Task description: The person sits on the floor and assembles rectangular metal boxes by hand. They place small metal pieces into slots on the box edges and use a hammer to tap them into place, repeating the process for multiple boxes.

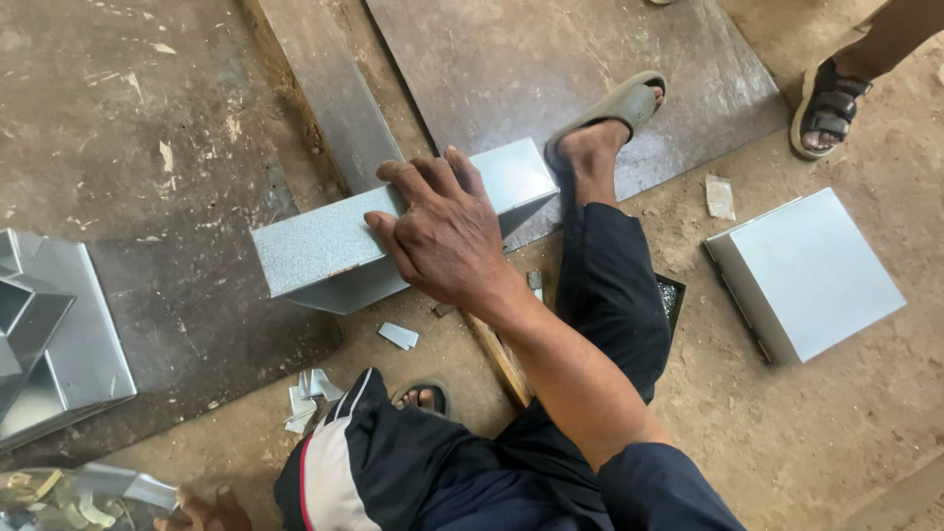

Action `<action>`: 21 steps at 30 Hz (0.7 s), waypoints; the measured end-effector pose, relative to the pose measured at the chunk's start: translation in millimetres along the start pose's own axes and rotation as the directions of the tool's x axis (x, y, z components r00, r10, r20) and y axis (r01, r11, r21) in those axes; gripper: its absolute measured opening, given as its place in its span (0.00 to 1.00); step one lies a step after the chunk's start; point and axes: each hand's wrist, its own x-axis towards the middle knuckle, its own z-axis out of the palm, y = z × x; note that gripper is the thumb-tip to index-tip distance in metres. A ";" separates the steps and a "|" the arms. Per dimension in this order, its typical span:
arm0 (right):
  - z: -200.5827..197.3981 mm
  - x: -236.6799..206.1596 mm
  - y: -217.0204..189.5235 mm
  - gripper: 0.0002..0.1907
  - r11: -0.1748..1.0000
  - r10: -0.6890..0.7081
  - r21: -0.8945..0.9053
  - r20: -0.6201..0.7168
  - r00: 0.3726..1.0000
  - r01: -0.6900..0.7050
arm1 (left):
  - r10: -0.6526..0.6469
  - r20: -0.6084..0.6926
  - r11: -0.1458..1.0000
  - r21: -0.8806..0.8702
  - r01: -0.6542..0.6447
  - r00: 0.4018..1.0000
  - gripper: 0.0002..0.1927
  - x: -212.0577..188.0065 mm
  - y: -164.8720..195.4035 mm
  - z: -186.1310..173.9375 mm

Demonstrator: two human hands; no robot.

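1. The right hand (447, 236) lies flat, fingers spread, pressing on top of the folded grey sheet-metal piece (393, 231); it grips nothing.
2. That piece rests on the floor at the edge of a dark steel plate (580, 69), just beside the person's sandalled foot (602, 123).
3. The left hand (202, 511) shows only at the bottom edge, closed on a metal offcut (123, 487).
4. Risk: the fold's cut edges look sharp; if the palm slides, it could be cut, or the piece could skid off the plate.
5. Loose metal scraps (307, 393) lie near the bent knee.
6. Room is tight: a metal box (806, 275) sits to the right, a folded duct (49, 334) to the left, and another person's foot (831, 103) stands nearby.
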 end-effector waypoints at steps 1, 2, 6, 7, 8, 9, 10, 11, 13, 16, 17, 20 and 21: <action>0.3 0.2 0.5 0.24 1.000 0.014 -0.003 0.005 1.000 -0.014 | 0.008 0.000 1.000 -0.008 -0.008 1.000 0.12 -1.3 3.6 0.4; 0.5 0.3 0.7 0.24 1.000 0.021 0.003 0.017 1.000 -0.021 | 0.014 -0.004 1.000 -0.012 -0.014 1.000 0.12 -3.4 6.6 -0.3; 0.6 -2.2 0.2 0.24 1.000 0.006 0.000 -0.001 1.000 -0.006 | -0.010 -0.028 0.999 -0.042 0.009 1.000 0.12 1.0 10.3 -9.0; 0.2 -3.4 -0.3 0.24 1.000 0.002 -0.001 -0.015 1.000 -0.002 | -0.011 -0.051 0.999 -0.048 0.009 0.999 0.12 3.8 8.8 -11.3; -0.7 -4.0 -0.4 0.24 1.000 -0.001 -0.006 -0.023 1.000 0.001 | -0.002 -0.086 0.998 -0.055 -0.003 0.996 0.12 7.0 6.7 -13.8; -1.3 -4.6 -0.8 0.23 1.000 -0.002 -0.008 -0.029 1.000 0.002 | 0.001 -0.119 0.998 -0.061 -0.009 0.993 0.13 9.1 5.9 -14.6; -2.3 -4.8 -1.0 0.23 1.000 0.000 -0.007 -0.032 0.999 0.000 | 0.011 -0.172 0.997 -0.069 -0.023 0.985 0.13 10.8 5.7 -15.3; -2.7 -4.8 -1.2 0.23 1.000 0.002 0.006 -0.027 1.000 -0.002 | 0.030 -0.219 0.995 -0.091 -0.050 0.975 0.13 9.7 9.0 -13.3; -3.3 -3.6 -1.6 0.22 1.000 -0.009 0.016 -0.040 0.999 0.010 | 0.075 -0.294 0.972 -0.193 -0.136 0.953 0.13 4.2 20.1 -5.5; -1.8 -2.3 -2.2 0.21 1.000 0.015 0.019 0.002 1.000 -0.015 | 0.241 -0.181 0.824 -0.480 -0.300 0.953 0.13 -18.8 53.8 16.2; -1.3 -2.5 -2.4 0.21 1.000 0.011 0.011 -0.008 1.000 -0.011 | 0.315 -0.098 0.770 -0.556 -0.314 0.944 0.13 -30.7 67.4 23.2; 0.0 -4.3 -1.5 0.22 1.000 -0.005 -0.026 -0.063 0.998 0.004 | 0.478 0.006 0.657 -0.666 -0.352 0.879 0.14 -57.9 99.9 40.4; -0.2 -5.1 -1.2 0.22 0.999 -0.007 -0.037 -0.072 0.997 0.004 | 0.515 0.021 0.636 -0.679 -0.366 0.857 0.14 -64.5 105.8 40.5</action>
